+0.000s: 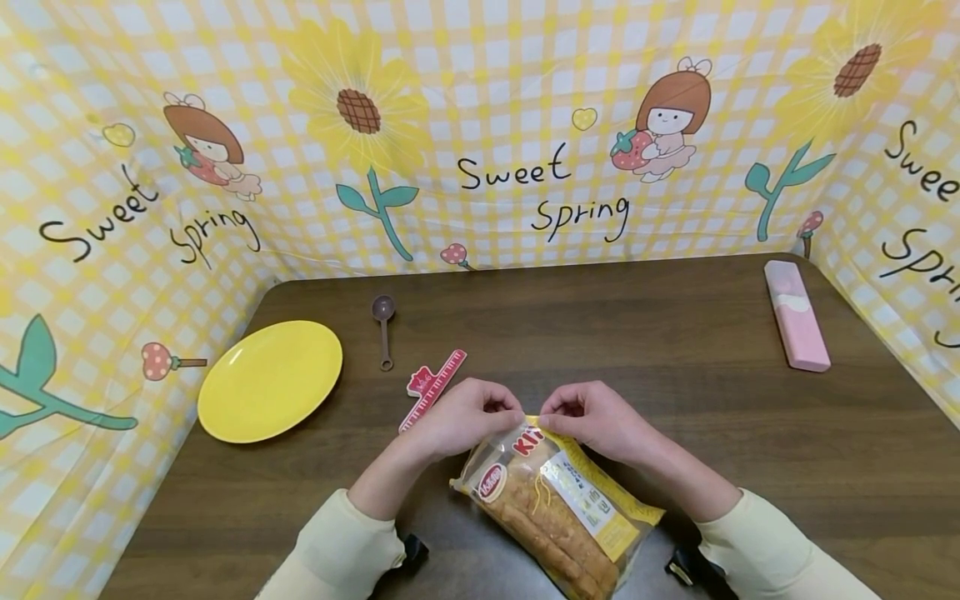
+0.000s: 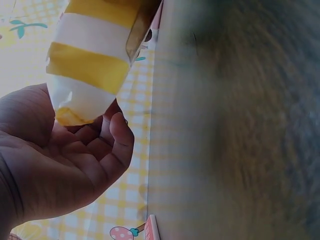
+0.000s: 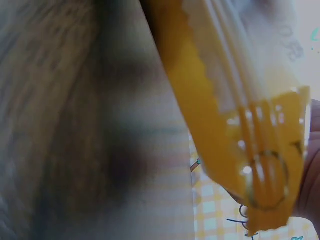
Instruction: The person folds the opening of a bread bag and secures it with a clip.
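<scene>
A clear and yellow packet of bread [image 1: 555, 533] lies slantwise at the table's front, brown loaf showing through the film. My left hand [image 1: 468, 417] pinches its far end between thumb and forefinger. Close beside it, my right hand [image 1: 600, 421] pinches the same edge, the fingertips of both nearly meeting. In the left wrist view, the packet's striped yellow and white end [image 2: 90, 65] hangs by the curled fingers [image 2: 122, 135]. The right wrist view has the packet's yellow crimped corner [image 3: 270, 190] in front, hiding most of the right hand [image 3: 311, 170].
A red and white ruler [image 1: 442, 382] lies just beyond the left hand, with a brown measuring spoon [image 1: 384, 312] farther back. A yellow plate [image 1: 270, 382] sits at the left, a pink box [image 1: 798, 321] at the far right. Patterned cloth [image 1: 495, 100] walls the wooden table [image 1: 600, 333].
</scene>
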Tool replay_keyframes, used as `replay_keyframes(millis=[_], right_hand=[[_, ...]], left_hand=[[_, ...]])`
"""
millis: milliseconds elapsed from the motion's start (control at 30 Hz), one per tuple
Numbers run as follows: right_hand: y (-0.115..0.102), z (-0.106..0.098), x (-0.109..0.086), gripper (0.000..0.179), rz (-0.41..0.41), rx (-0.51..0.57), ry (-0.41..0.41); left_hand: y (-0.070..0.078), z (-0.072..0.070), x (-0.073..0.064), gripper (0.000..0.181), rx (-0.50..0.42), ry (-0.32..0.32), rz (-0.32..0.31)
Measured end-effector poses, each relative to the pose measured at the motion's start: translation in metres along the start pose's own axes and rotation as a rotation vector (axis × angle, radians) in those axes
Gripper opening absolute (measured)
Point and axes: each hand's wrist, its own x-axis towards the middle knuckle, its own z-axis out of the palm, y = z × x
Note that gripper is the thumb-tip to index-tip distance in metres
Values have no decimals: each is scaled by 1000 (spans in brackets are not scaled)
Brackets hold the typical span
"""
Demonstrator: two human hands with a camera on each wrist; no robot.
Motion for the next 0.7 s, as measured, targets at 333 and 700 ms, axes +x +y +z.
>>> replay_keyframes(millis=[333,700], right_hand=[[1,1,0,11,-12,-20,17],[1,1,-1,10,12,-31,19]], left_hand=[[-10,-10,4,22,-70,67,-30],[-26,-47,2,22,33,315,-80]])
